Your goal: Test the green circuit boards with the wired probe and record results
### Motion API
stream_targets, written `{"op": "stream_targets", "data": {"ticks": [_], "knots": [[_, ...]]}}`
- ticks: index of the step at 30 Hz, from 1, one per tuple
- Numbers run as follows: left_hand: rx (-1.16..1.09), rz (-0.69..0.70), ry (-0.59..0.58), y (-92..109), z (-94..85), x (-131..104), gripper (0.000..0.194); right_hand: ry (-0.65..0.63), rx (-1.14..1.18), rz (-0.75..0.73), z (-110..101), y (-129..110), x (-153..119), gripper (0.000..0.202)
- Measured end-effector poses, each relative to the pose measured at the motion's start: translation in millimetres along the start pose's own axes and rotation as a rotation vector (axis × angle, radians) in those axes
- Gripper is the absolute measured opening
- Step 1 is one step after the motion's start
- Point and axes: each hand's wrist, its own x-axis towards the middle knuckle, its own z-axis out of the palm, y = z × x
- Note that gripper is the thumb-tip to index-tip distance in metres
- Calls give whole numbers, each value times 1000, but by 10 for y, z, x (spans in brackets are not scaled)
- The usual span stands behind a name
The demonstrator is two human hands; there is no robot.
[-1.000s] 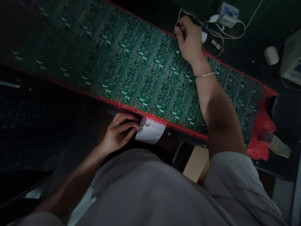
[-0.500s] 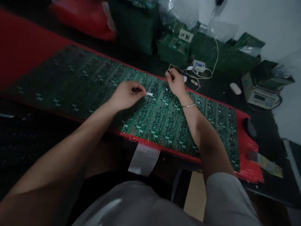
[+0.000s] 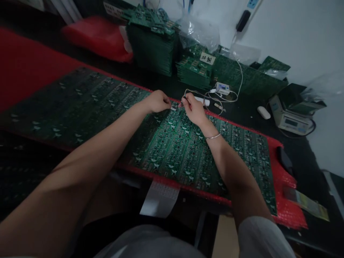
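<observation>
My left hand (image 3: 159,101) is closed in a pinch on a small white strip (image 3: 173,108), low over the far edge of the green circuit boards (image 3: 172,143). Just to its right, my right hand (image 3: 195,110) has its fingers closed round a slim dark pen-like tool (image 3: 184,97), most of it hidden by the fingers. A thin cable (image 3: 197,92) loops from near this tool toward a small white box with a display (image 3: 223,88). The two hands' fingertips are close together but apart. The boards lie in rows on red bubble wrap (image 3: 287,200).
Behind stand stacks of green boards (image 3: 150,50), one bearing a handwritten label (image 3: 208,58). A white cylinder (image 3: 202,101) lies behind my right hand. On the right are a white mouse (image 3: 263,112), a scale-like device (image 3: 290,120) and a black object (image 3: 285,159). A paper sheet (image 3: 159,200) hangs from the front edge.
My two hands have come closer together. The right hand moved left and down toward the boards, and the left brought the white strip close to it. The camera view has tilted up.
</observation>
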Motion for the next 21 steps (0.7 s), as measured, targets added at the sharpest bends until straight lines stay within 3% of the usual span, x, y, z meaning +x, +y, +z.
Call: {"op": "stream_targets", "data": {"ticks": [8, 21], "knots": [[19, -1, -10, 16, -2, -1, 26, -122, -129, -69, -1, -105, -6, 26], [53, 66, 38, -47, 77, 55, 28, -162, -250, -94, 14, -156, -9, 31]]}}
